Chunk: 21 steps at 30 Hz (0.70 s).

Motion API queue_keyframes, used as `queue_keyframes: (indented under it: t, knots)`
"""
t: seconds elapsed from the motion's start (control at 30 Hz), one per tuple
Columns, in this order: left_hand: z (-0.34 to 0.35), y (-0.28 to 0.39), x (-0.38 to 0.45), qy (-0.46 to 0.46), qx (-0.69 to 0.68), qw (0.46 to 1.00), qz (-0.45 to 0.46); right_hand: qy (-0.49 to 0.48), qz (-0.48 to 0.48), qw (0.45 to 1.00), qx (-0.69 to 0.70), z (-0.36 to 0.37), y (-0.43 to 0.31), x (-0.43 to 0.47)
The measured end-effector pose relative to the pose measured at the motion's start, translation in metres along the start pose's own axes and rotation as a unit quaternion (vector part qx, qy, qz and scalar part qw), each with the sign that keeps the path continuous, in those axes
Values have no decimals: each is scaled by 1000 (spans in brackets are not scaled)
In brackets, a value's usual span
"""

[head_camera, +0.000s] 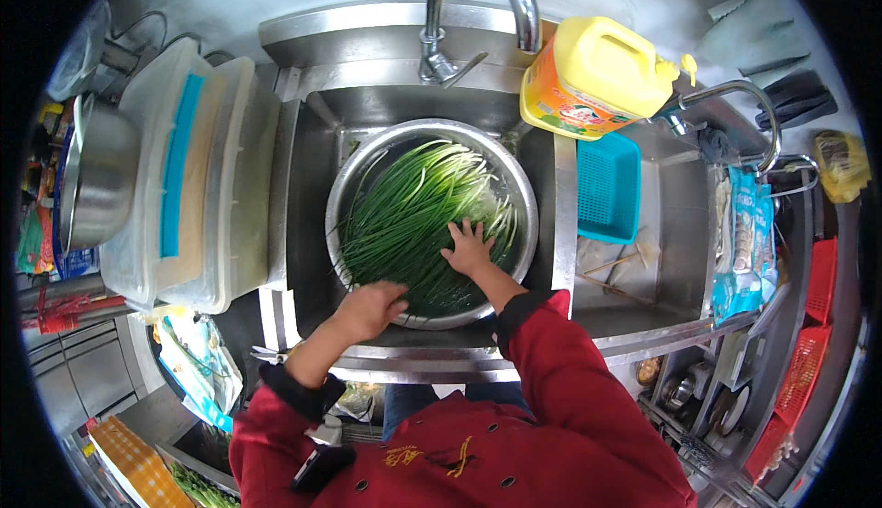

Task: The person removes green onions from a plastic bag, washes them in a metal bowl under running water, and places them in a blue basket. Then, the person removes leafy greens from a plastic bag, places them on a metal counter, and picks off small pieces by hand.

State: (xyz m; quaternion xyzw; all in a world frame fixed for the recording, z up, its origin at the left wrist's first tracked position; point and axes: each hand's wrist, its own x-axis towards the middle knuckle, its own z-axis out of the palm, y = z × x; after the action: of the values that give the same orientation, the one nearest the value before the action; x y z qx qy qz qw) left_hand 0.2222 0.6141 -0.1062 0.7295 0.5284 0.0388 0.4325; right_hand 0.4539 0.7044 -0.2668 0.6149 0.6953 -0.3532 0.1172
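A wide metal basin [433, 123] stands in the left bay of a steel sink [563, 232], filled with water and long green chives or thin scallions [406, 215]. Their white ends point up and to the right. My right hand [470, 247] rests on the greens with its fingers spread. At the basin's lower left rim is my left hand [372, 310], its fingers loosely bent and slightly blurred; whether it holds anything is unclear. A chrome faucet [435, 39] rises behind the basin.
A yellow detergent jug [592, 77] stands on the divider at the back. The right bay holds a turquoise plastic basket [608, 187] and thin sticks. Lidded plastic tubs [241, 184] and a steel bowl [103, 174] flank the sink on the left. A second faucet [772, 115] arches at right.
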Motion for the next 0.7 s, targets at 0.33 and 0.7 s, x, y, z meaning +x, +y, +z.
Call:
queue_keyframes:
  t: [0.33, 0.7]
  knots:
    - [54, -30, 218, -28, 296, 953, -59, 89, 13, 996, 7, 3, 32, 12]
    - [14, -126, 265, 127, -54, 953, -269, 225, 355, 720, 552, 7, 28, 16]
